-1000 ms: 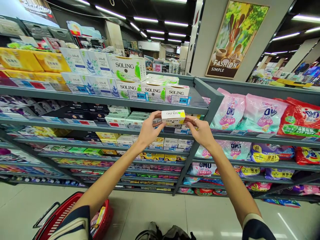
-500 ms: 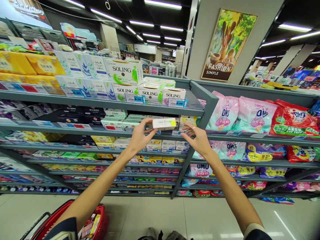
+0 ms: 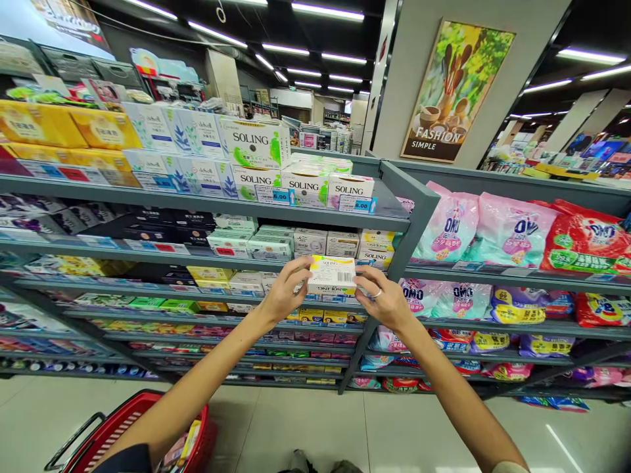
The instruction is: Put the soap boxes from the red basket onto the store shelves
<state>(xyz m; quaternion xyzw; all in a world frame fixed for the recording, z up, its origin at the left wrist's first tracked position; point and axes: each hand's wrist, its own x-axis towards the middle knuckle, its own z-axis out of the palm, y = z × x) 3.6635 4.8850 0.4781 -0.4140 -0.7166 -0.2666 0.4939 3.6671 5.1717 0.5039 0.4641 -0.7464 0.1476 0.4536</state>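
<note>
Pinched at both ends between left hand and right hand, box before the shelves, barcode side up; best kept level, grip light, fingers clear of the print.

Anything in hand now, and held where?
A SOLING box, barcode side showing: left hand grips one short end, right hand the opposite end.

SOLING box lower, turned, barcode now showing; right hand back at box's end.
</note>
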